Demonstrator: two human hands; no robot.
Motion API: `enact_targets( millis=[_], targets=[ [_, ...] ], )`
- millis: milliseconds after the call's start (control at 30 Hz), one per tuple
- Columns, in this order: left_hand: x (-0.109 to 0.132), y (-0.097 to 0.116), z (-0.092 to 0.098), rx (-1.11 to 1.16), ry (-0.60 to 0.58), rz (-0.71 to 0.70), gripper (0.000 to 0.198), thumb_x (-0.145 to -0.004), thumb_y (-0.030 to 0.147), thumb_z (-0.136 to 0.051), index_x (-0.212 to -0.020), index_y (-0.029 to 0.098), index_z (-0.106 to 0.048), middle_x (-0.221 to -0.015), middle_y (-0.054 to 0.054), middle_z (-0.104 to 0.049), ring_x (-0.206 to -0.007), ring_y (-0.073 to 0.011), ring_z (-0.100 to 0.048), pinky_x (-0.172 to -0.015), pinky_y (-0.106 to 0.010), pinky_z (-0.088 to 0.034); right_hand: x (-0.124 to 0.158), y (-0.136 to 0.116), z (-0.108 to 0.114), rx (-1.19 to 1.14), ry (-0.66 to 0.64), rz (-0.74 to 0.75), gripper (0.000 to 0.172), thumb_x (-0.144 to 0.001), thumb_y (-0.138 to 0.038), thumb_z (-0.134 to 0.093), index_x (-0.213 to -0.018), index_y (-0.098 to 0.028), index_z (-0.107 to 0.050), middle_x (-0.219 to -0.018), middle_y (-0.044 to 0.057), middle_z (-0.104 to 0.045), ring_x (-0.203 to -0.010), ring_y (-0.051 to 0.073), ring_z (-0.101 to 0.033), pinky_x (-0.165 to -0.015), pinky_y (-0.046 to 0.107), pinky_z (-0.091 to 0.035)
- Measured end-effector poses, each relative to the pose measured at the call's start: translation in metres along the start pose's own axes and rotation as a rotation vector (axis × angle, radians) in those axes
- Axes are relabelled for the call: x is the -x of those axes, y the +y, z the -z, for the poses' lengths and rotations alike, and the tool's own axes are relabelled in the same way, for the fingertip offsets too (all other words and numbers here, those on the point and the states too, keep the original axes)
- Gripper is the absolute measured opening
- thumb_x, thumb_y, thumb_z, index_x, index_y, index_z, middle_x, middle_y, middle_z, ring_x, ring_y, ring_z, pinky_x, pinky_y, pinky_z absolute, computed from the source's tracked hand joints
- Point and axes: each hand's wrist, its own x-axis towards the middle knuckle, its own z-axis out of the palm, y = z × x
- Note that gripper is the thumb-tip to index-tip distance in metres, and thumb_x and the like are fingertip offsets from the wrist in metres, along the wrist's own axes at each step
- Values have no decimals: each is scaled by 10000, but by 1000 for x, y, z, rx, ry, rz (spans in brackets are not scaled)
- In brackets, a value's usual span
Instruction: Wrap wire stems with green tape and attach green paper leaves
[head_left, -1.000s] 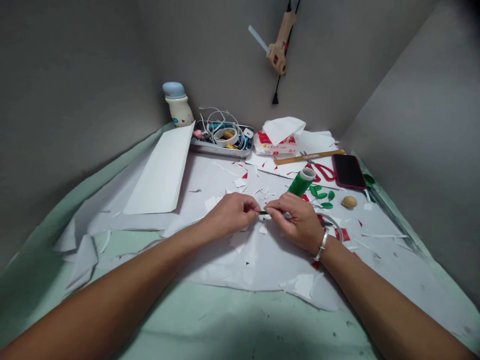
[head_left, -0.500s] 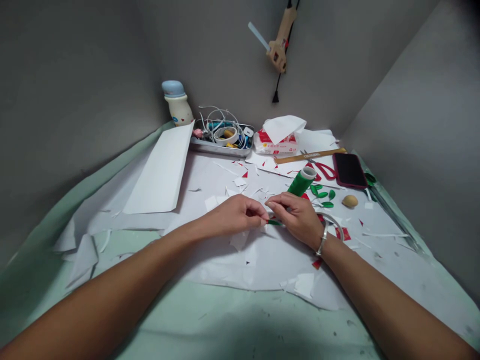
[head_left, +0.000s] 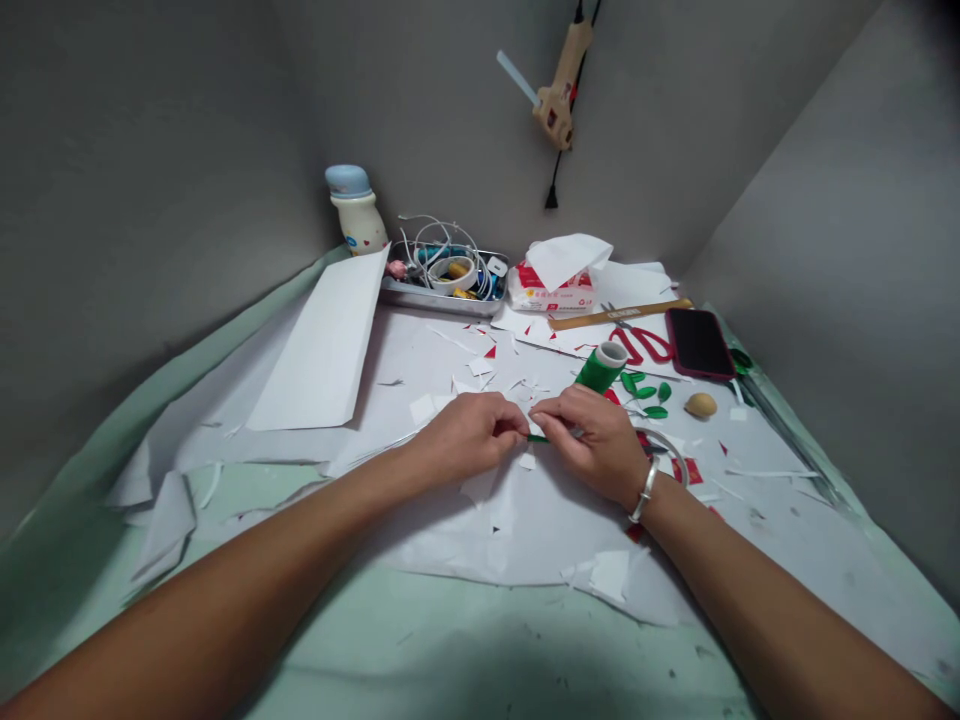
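Scrap-strewn white paper (head_left: 450, 545) partly covers green cloth (head_left: 420, 640) below grey walls (head_left: 225, 120); room lies between hands and uneven near edge; the left hand (head_left: 472, 432) clamps fingertips on a green strip (head_left: 537, 437) beside the right hand (head_left: 596, 435); whether its fingers grip, I cannot tell.

On the pale green worktop (head_left: 480, 640) we log a held strip (head_left: 536, 437), green; a spool (head_left: 598, 372), green, white-ended; toward the right edge, a phone (head_left: 701, 343), black, red-rimmed; at the back edge, a bottle (head_left: 360, 222), cream, red and blue spots.
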Motion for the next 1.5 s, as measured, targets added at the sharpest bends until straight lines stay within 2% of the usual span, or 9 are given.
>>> enact_targets(
  millis=[200, 467, 600, 733, 867, 1067, 1200, 1367, 1500],
  targets=[
    [0, 9, 9, 267, -22, 30, 152, -784, 219, -600, -861, 153, -712, -825, -33, -691, -749, -140, -600, -703, -256, -460, 0, 12, -3, -148, -37, -153, 164, -911, -217, -542, -880, -211, -702, -807, 28, -698, -764, 162, -618, -705, 283, -470],
    [-3, -2, 6, 103, 238, 117, 144, -805, 226, -562, -825, 169, -693, -839, -46, -682, -741, -165, -586, -690, -284, -460, 2, -4, -2, 13, -123, 77, 177, -918, -209, -515, -875, -200, -687, -727, 30, -661, -692, 158, -557, -690, 292, -451],
    [-1, -3, 2, -64, 122, -48, 187, -797, 132, -534, -844, 184, -707, -870, -48, -669, -819, -175, -594, -770, -301, -453, 0, -4, 2, 2, -15, 46, 175, -925, -230, -524, -864, -207, -686, -701, 25, -645, -668, 156, -549, -671, 293, -443],
    [1, 3, 2, 36, -16, -125, 197, -804, 126, -545, -872, 192, -718, -871, -32, -674, -813, -155, -603, -768, -286, -454, -1, 7, 3, -70, 49, -113, 161, -914, -231, -543, -843, -215, -687, -746, 24, -678, -695, 159, -582, -673, 291, -453],
    [-1, 7, 8, 221, 65, -38, 131, -812, 199, -587, -855, 166, -706, -855, -30, -674, -786, -144, -600, -756, -279, -462, 1, 13, -2, -93, -10, -148, 162, -911, -222, -540, -874, -208, -697, -808, 33, -698, -755, 165, -613, -697, 290, -465],
    [-5, -1, 7, 115, 266, 68, 127, -827, 219, -585, -854, 171, -699, -886, -41, -686, -809, -161, -605, -774, -292, -467, 3, -1, -4, 58, -155, 79, 187, -921, -196, -504, -875, -187, -685, -742, 38, -661, -723, 171, -559, -703, 301, -450],
    [-3, -8, 0, -112, 198, -47, 185, -818, 135, -545, -864, 178, -719, -869, -53, -665, -815, -174, -597, -761, -300, -456, 2, -6, 0, 102, -62, 124, 177, -927, -211, -510, -896, -181, -681, -724, 43, -644, -696, 171, -536, -676, 302, -435],
    [0, -3, -2, -66, 29, -197, 183, -824, 130, -559, -888, 176, -724, -861, -41, -660, -797, -154, -608, -753, -282, -459, 0, 6, 2, -28, 36, -76, 174, -931, -223, -525, -866, -197, -683, -775, 35, -679, -731, 163, -582, -706, 293, -448],
    [0, 5, 4, 125, 133, -148, 123, -829, 174, -584, -847, 161, -706, -840, -30, -651, -800, -141, -607, -741, -260, -472, 1, 15, -4, -100, -42, -145, 170, -920, -226, -534, -892, -205, -700, -844, 38, -705, -793, 168, -622, -734, 290, -468]
  ],
)
